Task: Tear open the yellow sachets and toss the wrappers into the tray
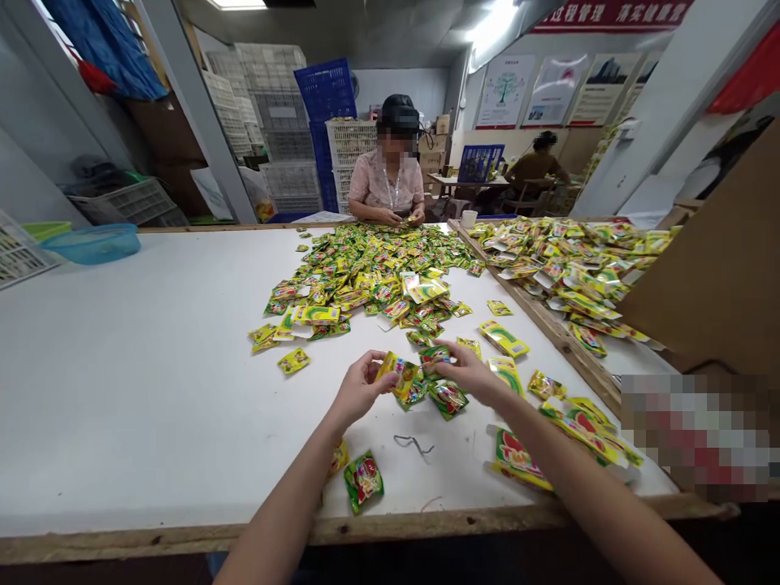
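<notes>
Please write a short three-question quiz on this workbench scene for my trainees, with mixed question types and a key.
1. True or false: the left hand holds a yellow sachet above the white table.
2. Multiple choice: what colour is the plastic basin at the far left of the table? A red, B blue, C black.
3. Fill in the blank: the heaped sachets on the right are kept apart from the main pile by a ____ rail.

Key: 1 true; 2 B; 3 wooden.
</notes>
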Tool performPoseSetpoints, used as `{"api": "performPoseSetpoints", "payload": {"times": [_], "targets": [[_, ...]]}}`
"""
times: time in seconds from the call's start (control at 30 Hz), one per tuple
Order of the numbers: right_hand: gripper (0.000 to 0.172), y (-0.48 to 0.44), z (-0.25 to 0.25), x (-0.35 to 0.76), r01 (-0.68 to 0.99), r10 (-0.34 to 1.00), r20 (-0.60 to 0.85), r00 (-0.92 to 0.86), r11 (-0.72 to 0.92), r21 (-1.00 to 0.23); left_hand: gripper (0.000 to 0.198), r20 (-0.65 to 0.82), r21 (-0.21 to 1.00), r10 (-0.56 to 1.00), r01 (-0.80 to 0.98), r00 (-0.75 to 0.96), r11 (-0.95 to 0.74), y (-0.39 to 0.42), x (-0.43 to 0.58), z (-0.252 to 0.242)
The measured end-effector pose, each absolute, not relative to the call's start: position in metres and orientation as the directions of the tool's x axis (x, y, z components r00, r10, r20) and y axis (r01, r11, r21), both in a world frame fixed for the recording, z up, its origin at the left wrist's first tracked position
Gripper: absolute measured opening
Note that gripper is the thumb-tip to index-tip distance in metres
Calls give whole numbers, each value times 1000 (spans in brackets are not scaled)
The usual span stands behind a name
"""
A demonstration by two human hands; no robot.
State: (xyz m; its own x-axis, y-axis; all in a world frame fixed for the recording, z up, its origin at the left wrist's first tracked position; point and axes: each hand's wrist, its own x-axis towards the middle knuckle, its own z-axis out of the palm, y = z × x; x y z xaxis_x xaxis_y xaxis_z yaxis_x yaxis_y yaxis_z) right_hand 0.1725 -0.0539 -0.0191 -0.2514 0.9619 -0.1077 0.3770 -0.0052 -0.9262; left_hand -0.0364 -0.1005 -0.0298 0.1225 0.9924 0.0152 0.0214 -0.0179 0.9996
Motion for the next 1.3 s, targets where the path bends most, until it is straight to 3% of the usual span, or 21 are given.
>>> {"api": "performPoseSetpoints", "payload": {"times": [0.07, 0.17, 0.3, 0.4, 0.47, 0.5, 0.57, 0.6, 0.67, 0.83, 0.93, 1.1, 1.3], "targets": [[31, -67, -24, 157, 47, 915, -165, -369, -159, -986, 46, -1, 1000, 985, -6, 175, 2, -102, -32, -32], [21, -78, -28, 144, -104, 864, -245, -440, -320, -942, 52, -12, 1000, 983, 28, 184, 7, -105, -30, -38], [32, -78, -30, 153, 66, 809, -248, -533, -252, -965, 50, -17, 985, 963, 167, 269, -29, -105, -25, -39], [33, -72, -31, 170, 223, 808, -252, -532, -153, -963, 47, -64, 914, 923, 393, 381, -99, -84, -28, -30], [30, -67, -31, 180, 252, 857, -227, -463, -118, -960, 48, -13, 761, 979, 637, 204, -122, -56, -41, -22], [28, -64, -30, 183, 250, 884, -199, -424, -97, -963, 49, 80, 653, 997, 754, 20, -67, -40, -50, -18], [25, -59, -29, 187, 225, 926, -138, -352, -59, -973, 55, 230, 453, 922, 872, -313, 184, -8, -71, -14], [24, -58, -29, 188, 206, 938, -116, -327, -49, -977, 59, 231, 380, 884, 874, -407, 303, 5, -81, -14], [22, -56, -28, 188, 181, 951, -89, -297, -35, -983, 62, 149, 245, 873, 873, -464, 422, 24, -96, -18], [25, -55, -26, 190, 279, 983, -1, -182, 51, -959, 51, 48, 8, 922, 923, -385, 385, 23, -104, -31], [24, -54, -26, 191, 277, 983, 31, -179, 81, -957, 42, 59, -30, 938, 939, -342, 344, 10, -103, -31], [25, -52, -32, 189, 243, 984, 50, -170, 91, -966, 52, 28, -28, 943, 942, -333, 333, -14, -119, -30], [27, -50, -34, 189, 255, 996, -3, -87, 19, -967, 48, 101, 47, 883, 889, -458, 455, -38, -148, -29]]}}
